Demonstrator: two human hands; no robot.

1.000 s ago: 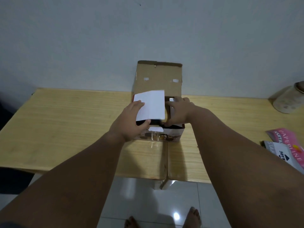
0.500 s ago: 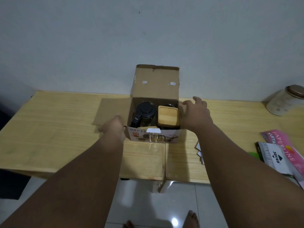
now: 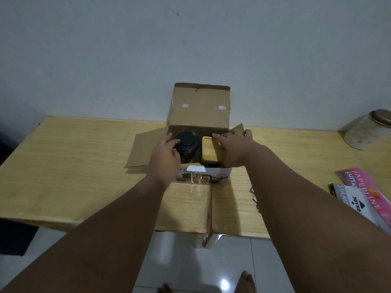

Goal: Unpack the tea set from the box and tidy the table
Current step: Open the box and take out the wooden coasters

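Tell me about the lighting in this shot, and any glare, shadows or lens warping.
Head view: dim, flat, bluish light; a bright glare spot on the floor tile; the cardboard box throws a soft shadow toward the camera across the wooden table; the black lid that the left hand grips shows little detail; wide-angle bowing curves the table's edges.

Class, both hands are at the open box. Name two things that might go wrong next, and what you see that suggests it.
1. The left hand sits on the black lid of the pot. If its grip takes only the lid, the lid may come off and the pot stay behind or drop.
2. The pot and the wooden lid sit close together in the box; lifting one may knock the other.
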